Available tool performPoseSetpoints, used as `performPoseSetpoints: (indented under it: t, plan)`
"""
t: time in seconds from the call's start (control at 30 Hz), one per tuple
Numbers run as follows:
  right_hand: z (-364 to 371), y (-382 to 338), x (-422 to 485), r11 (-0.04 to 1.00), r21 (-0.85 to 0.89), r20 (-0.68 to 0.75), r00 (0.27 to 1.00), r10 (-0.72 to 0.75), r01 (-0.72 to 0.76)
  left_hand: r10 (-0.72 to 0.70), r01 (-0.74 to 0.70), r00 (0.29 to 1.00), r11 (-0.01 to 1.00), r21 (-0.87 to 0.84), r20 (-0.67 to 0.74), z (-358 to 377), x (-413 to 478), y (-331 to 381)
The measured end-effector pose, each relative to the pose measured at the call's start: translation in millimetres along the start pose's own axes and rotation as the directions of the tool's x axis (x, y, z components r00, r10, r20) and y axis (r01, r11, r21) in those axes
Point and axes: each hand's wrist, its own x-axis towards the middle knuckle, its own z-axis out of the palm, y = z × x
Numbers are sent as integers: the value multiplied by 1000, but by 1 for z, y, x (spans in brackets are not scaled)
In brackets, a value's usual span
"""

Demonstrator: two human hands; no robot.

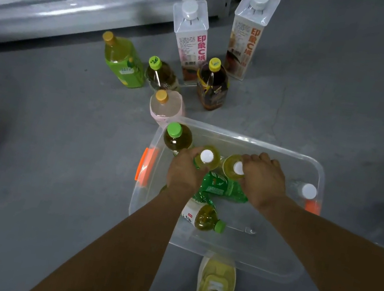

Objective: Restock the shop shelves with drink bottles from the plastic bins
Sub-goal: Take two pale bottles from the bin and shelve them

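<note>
We are looking down into a clear plastic bin sitting on the grey floor. The left hand is curling its fingers round the shoulder of a yellow bottle with a white cap, which is standing upright toward the bin's eleven o'clock side. The right hand is gripping a second yellow bottle from above, just beside the first at its three o'clock, with its fingers wrapping the far side.

A green-capped bottle is standing in the bin's eleven o'clock corner. A green bottle is lying flat between the wrists, and a tea bottle is lying at its six o'clock. A clear bottle is standing against the three o'clock wall.

At the bin's twelve o'clock, a pink bottle is standing just beside the rim. Beyond it we are noting a lime bottle, a small bottle, a dark bottle and two tall square cartons. The shelf is running across at ten o'clock.
</note>
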Motion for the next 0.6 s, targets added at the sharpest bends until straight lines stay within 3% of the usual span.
performPoseSetpoints:
  t: [0.2, 0.43, 0.6]
  plan:
    - [9, 1, 12, 999, -28, -13, 999, -41, 41, 171, -167, 985, 979, 116, -30, 11, 4, -6]
    - [5, 9, 15, 996, 69, -101, 994, -51, 58, 239, -232, 971, 943, 241, -2, 6, 19, -5]
    - [-4, 13, 7, 965, 255, -158, 987, -15, 55, 291, -288, 957, 933, 217, 18, -4, 11, -6]
